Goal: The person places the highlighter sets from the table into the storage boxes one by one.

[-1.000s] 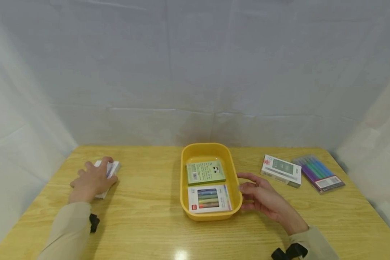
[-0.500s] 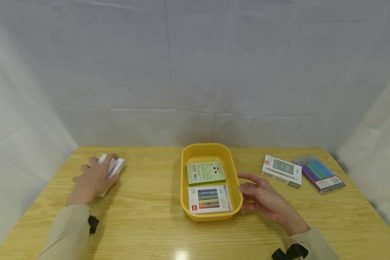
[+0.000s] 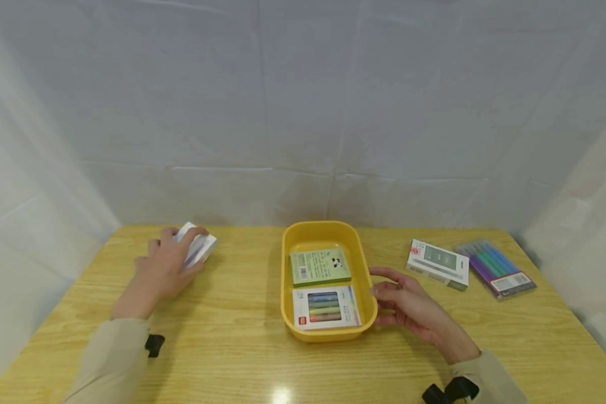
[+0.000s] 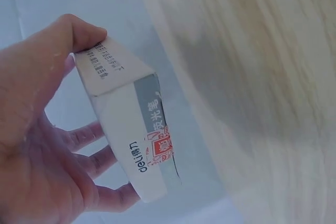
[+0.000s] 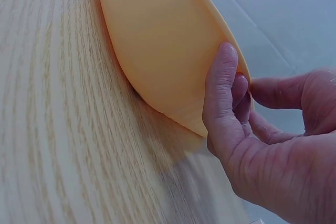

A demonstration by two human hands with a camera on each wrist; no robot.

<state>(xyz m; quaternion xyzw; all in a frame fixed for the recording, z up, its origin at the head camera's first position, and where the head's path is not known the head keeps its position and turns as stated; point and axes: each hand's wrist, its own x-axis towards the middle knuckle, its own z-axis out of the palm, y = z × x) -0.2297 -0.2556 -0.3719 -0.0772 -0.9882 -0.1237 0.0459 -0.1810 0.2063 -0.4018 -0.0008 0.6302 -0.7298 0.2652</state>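
Note:
My left hand grips a white highlighter box, raised and tilted over the left part of the table. In the left wrist view, the thumb presses one side of the box and curled fingers support the other. Its end carries a grey band and a red stamp. At the middle stands a yellow plastic basket. Inside it lie a green panda-print pack and a white box with a window showing coloured sticks. My right hand holds the basket's right edge, fingers bent against its outer wall.
On the right of the wooden table lie a white-and-grey pen box and a clear pack of purple, green and blue pens, close together. A pale sheet hangs behind the table's back edge.
My left hand has lifted the highlighter box off the table and carried it to the right and toward the back. The right hand and the basket stay in place.

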